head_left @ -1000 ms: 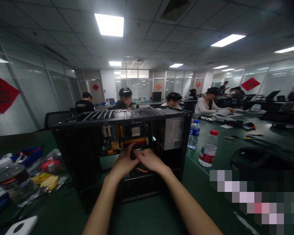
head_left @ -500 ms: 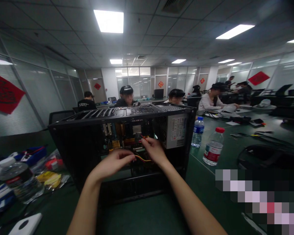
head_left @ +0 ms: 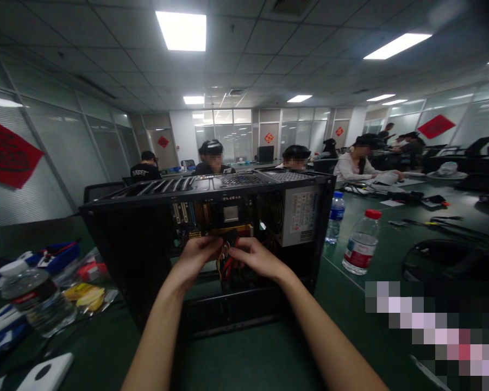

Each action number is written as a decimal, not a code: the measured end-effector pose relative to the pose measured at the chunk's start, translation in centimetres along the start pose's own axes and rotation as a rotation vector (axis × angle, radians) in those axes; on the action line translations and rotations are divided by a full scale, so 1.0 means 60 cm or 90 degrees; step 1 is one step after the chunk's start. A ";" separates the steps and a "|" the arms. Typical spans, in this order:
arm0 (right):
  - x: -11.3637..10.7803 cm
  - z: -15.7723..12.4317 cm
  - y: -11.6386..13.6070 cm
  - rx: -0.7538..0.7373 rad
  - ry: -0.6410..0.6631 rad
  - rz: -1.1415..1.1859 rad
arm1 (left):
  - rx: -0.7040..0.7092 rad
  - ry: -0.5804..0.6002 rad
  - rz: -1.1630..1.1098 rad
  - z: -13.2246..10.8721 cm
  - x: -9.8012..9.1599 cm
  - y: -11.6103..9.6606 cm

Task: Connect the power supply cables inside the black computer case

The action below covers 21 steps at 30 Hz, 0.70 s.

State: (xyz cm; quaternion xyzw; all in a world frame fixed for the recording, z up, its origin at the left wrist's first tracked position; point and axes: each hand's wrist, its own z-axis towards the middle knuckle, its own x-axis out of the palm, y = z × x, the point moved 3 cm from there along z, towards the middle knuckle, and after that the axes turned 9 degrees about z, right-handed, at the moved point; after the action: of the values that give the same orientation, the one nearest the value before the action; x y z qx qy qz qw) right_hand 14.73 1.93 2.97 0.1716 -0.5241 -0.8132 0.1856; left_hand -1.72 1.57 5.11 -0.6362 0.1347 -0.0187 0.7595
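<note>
An open black computer case [head_left: 138,228] lies on its side on the green table, its motherboard [head_left: 212,214] and grey power supply [head_left: 299,214] showing inside. Both my hands reach into it. My left hand [head_left: 198,255] and my right hand [head_left: 256,258] are closed in pinches on a bundle of red, yellow and black cables with a black connector [head_left: 227,255] held between them, in front of the motherboard.
Two water bottles [head_left: 361,241] stand right of the case, another bottle [head_left: 36,301] lies at the left among plastic bags and blue packs. A white device [head_left: 44,374] sits at the near left edge. A black panel [head_left: 444,266] lies at the right. Several people sit at tables behind.
My left hand rose and came back to meet the right one. The right hand dropped from the motherboard's middle, and both now hold the cable bundle together.
</note>
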 end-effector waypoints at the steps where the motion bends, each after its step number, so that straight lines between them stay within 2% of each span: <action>1: -0.001 0.000 -0.003 0.002 0.007 -0.003 | 0.000 -0.003 0.002 0.000 0.000 0.001; 9: -0.008 0.004 -0.023 0.029 0.008 -0.002 | 0.039 -0.035 0.055 0.004 0.003 0.006; 14: -0.009 0.004 -0.016 0.019 -0.013 -0.005 | 0.059 -0.017 0.078 -0.003 0.007 -0.011; 17: -0.009 0.004 -0.009 0.015 -0.025 -0.003 | 0.092 -0.030 0.106 -0.007 0.010 -0.021; 21: -0.007 0.004 -0.006 0.010 -0.024 0.013 | 0.076 -0.048 0.047 -0.002 0.015 -0.012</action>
State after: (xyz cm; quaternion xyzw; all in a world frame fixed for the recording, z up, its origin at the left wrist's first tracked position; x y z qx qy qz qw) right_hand 14.96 2.44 2.77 0.1522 -0.5356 -0.8102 0.1830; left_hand -0.77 1.11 5.63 -0.5847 0.1279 0.0257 0.8007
